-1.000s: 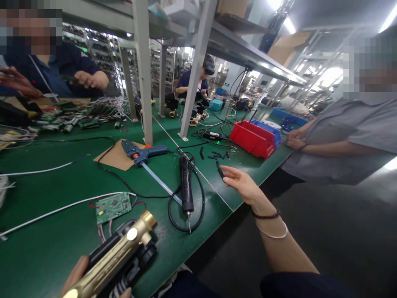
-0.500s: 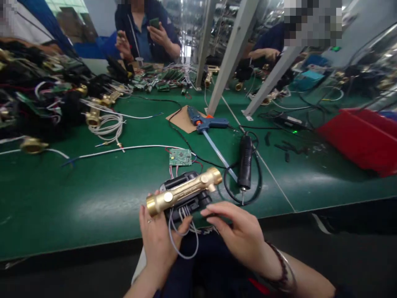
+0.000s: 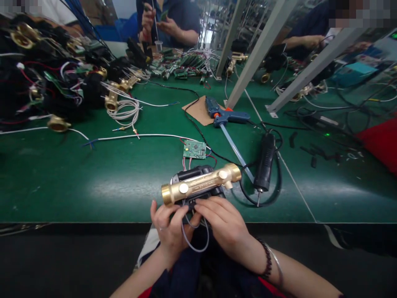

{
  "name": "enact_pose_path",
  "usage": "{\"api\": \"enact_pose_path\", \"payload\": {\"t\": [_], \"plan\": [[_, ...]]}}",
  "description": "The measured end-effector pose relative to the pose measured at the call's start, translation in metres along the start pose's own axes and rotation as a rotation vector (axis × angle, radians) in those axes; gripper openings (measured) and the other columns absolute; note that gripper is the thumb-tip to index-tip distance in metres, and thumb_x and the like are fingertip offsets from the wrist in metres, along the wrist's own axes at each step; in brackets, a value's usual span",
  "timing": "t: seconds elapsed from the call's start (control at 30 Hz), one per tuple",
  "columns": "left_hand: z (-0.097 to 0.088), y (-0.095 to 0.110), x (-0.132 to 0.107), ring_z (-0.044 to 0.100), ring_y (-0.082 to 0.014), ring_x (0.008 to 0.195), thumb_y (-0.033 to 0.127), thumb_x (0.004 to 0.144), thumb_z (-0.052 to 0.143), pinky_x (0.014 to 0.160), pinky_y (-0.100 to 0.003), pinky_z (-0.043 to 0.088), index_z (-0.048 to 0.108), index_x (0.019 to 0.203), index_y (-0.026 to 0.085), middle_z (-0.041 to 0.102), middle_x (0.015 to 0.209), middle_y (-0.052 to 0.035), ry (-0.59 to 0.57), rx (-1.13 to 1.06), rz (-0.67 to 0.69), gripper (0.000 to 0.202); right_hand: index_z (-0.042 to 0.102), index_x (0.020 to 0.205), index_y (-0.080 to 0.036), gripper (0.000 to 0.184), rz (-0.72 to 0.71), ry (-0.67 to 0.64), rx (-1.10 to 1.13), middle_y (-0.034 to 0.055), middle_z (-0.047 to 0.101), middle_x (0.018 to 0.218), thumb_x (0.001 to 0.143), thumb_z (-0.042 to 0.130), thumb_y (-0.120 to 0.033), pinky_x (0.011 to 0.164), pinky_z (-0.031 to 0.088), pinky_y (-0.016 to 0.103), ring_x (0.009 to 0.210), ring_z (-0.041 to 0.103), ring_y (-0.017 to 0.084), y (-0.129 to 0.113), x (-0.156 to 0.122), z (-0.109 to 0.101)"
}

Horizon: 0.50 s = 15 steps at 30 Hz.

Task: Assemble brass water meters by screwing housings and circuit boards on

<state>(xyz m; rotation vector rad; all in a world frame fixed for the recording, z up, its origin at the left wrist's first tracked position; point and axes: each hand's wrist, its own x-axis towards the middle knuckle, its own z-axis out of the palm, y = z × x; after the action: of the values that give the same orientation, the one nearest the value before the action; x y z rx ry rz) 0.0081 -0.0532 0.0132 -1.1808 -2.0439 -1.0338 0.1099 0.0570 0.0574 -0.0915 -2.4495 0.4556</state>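
Note:
A ribbed brass pipe body [image 3: 203,183] with threaded ends lies across a black plastic housing [image 3: 194,170] at the table's near edge. My left hand [image 3: 172,225] is closed on the near side of the housing, its fingers curled by the left end of the pipe. Pressed together against the same near side are the fingers of my right hand [image 3: 223,219]; whatever they pinch is hidden. A grey cable [image 3: 198,250] loops down between both hands. Behind the housing, a small green circuit board [image 3: 194,150] lies flat, with thin wires running to it.
To the right lie a black electric screwdriver [image 3: 263,165] and a blue glue gun [image 3: 231,116] on cardboard [image 3: 195,111]. Piled meter parts [image 3: 56,82] fill the left. A red bin [image 3: 381,140] stands far right. Metal posts [image 3: 257,49] rise at the back, near co-workers' hands.
My right hand has moved left onto the near side of the housing, close to my left hand. My left fingers have curled in beside the cable. The camera view has shifted.

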Motion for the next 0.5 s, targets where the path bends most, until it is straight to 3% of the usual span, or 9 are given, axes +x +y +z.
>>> {"api": "enact_pose_path", "payload": {"t": [0.17,0.37,0.5], "plan": [[-0.003,-0.006,-0.004,0.048,-0.0171,0.085,0.024,0.075,0.072,0.104,-0.047,0.033,0.061,0.095,0.032,0.044,0.090,-0.0010,-0.066,0.046,0.132,0.024,0.063,0.090,-0.018,0.020,0.153,0.092,-0.109,0.0009,0.073,0.095,0.092,0.046,-0.008,0.075,0.041,0.032,0.083,0.056,0.017,-0.004,-0.003,-0.002],[-0.005,-0.007,-0.004,0.046,-0.0188,0.085,0.025,0.072,0.075,0.103,-0.047,0.031,0.068,0.095,0.032,0.048,0.090,-0.0023,-0.097,0.091,0.129,0.024,0.062,0.089,-0.017,0.016,0.206,0.129,-0.047,0.0016,0.073,0.093,0.088,0.050,-0.007,0.074,0.040,0.031,0.081,0.055,0.017,-0.002,0.001,0.004],[-0.004,-0.006,0.008,0.046,-0.0175,0.079,0.027,0.076,0.072,0.094,-0.040,0.035,0.071,0.086,0.028,0.052,0.083,-0.0024,0.000,0.069,0.185,0.010,0.061,0.089,-0.016,0.015,0.204,0.120,-0.048,0.0018,0.072,0.092,0.088,0.050,-0.007,0.071,0.041,0.031,0.079,0.055,0.018,-0.006,0.006,0.002]]}}
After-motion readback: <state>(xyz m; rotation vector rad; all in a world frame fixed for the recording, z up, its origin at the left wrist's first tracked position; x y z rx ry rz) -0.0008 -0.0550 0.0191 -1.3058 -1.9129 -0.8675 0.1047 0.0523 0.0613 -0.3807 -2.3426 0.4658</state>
